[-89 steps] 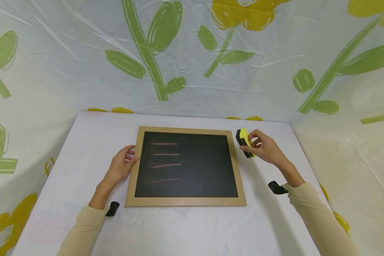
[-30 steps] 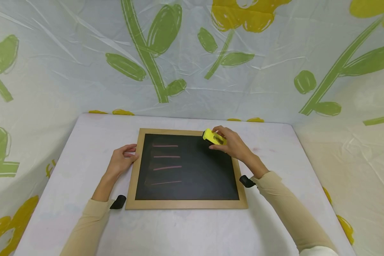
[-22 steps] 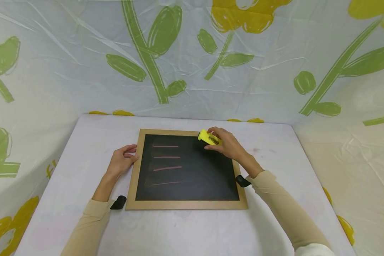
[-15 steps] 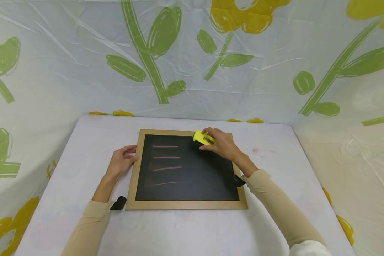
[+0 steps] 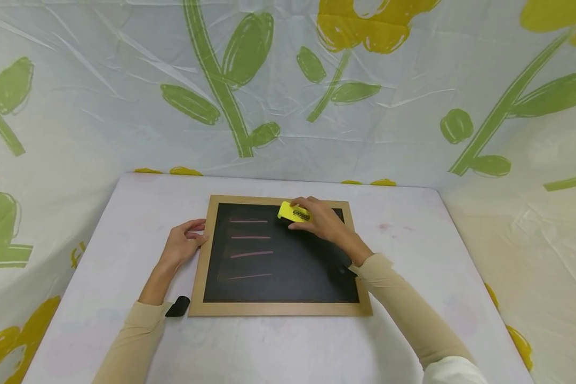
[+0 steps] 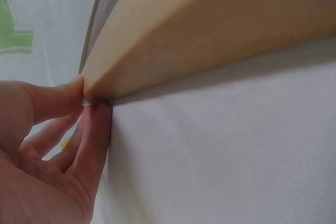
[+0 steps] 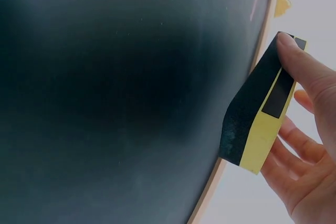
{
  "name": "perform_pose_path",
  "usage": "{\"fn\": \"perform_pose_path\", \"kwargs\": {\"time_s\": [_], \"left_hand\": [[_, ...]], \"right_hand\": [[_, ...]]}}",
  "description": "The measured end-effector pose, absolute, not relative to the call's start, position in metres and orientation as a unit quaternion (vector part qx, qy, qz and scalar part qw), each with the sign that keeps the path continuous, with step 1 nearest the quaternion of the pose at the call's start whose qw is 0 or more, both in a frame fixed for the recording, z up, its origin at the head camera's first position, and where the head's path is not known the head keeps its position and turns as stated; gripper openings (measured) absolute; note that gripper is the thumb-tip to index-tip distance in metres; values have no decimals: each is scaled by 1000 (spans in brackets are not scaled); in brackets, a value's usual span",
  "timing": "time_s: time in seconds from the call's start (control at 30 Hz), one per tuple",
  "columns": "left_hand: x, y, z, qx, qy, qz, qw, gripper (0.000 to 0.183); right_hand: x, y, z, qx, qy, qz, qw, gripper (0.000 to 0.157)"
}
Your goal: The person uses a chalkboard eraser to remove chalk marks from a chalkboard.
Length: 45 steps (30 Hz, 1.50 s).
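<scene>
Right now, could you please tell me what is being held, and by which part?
The right grip holds the yellow eraser by its long sides; the left grip touches the wooden frame, perhaps pinching its left edge.

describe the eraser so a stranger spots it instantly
Find the wood-framed blackboard on the white table. Over its far part, the right hand grips the eraser, a block with a dark pad. Its bright yellow body sets it apart from the pink lines.
</scene>
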<state>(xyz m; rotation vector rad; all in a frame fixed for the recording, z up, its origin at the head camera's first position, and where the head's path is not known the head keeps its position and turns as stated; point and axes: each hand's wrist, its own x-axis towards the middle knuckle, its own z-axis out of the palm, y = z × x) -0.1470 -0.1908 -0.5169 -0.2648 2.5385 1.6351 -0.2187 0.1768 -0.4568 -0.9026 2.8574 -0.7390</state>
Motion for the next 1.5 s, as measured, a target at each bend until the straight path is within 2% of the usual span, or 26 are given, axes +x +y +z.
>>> {"fn": "perform_pose_path", "kwargs": {"time_s": [0.3,0.97,1.5], "left_hand": [[-146,-191,-518,-92,839,532,58,47],[-145,-192,-518,-71,839,537,55,48],[-146,-193,-517,-65,840,537,54,49]], "right_hand": [[-220,165,-468,-320,917,-236,27,60],[-218,153,-471,-348,918,-187,17,43],[-221,150,-471,-364,916,-168,14,42]]}}
